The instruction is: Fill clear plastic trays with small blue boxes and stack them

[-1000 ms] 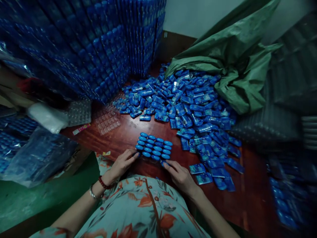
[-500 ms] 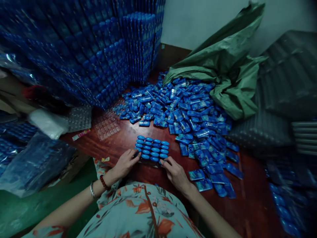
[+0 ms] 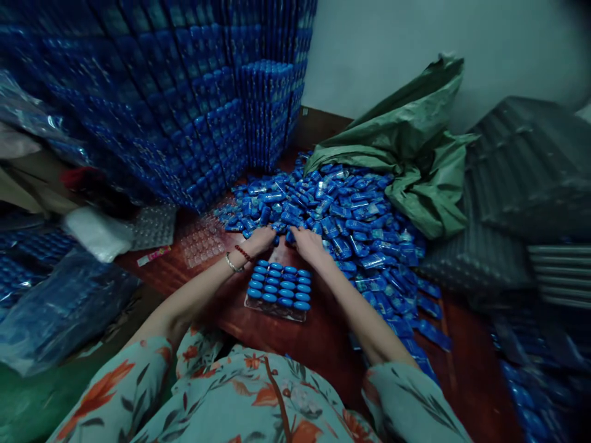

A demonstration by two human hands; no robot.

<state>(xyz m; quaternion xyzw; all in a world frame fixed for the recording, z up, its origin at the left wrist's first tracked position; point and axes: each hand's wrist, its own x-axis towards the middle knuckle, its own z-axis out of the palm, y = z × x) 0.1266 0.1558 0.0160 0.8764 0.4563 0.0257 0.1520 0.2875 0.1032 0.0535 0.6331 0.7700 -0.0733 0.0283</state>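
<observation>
Far left of the hands there's a clear bag (image 3: pixel 60 295) of blue stuff, a white wad (image 3: pixel 98 232) behind it, and a big wall of stacked blue packs (image 3: pixel 175 104) rising up behind all that. Just left of the left hand sit empty clear trays (image 3: pixel 201 237) on the red-brown table (image 3: pixel 318 335).

Left hand (image 3: pixel 259 240) is stretched out to the near edge of the pile (image 3: pixel 351 209) of loose blue packets, fingers curled down into it. Can't really tell if it's actually got one pinched or is just resting on them. Bead bracelet and a bangle on that wrist.

Right below and between the two forearms is the tray (image 3: pixel 279 290), filled with rows of blue packets, lying flat on the table and not touched by either hand.

Right hand (image 3: pixel 308 241) is just beside the left, also on the pile's near edge, fingers bent over the packets, grip hidden so no idea there either.

Right of the hands the pile spreads out, with a crumpled green sack (image 3: pixel 415 154) lying open behind it and dark stacked sheets (image 3: pixel 530 184) further right.
</observation>
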